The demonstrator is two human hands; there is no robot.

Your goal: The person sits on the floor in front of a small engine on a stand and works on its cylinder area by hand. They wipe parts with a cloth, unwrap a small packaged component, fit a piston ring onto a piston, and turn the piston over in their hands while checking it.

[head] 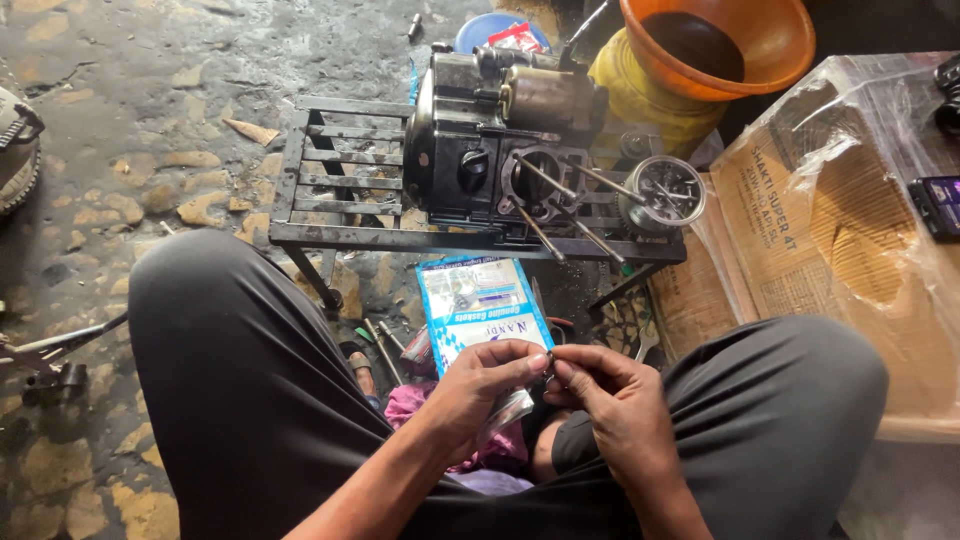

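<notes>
While the person sits low with both knees spread in dark trousers, the biggest thing ahead is the plastic-wrapped cardboard box (850, 230) at the right, with an orange basin (770, 45) on a yellow container (640, 100) behind it. Next in size comes the slatted metal stand (340, 180) on the grimy floor, carrying a dark engine block (480, 140) whose long bare studs (560, 205) point toward the viewer; a round geared part (668, 192) rests at the stand's right end. Below the stand, between the knees, lies a blue-and-white gasket packet (480, 305), with a few hand tools (385, 345) on the floor just beside it and a pink rag (420, 405) under the wrists. Smallest of all is the work itself — the left hand (475, 395) and right hand (615, 400) meet fingertip to fingertip over the lap, both closed in a fine pinch on a tiny metal piece (550, 372) that is mostly hidden; the left also seems to trap a bit of clear wrapper (508, 410) under its fingers. Judging by its size, the piece is light and stiff but easy to drop — probably oily too — so a thumb-and-forefinger grip on its edges, held close over the lap, looks the safest hold.
</notes>
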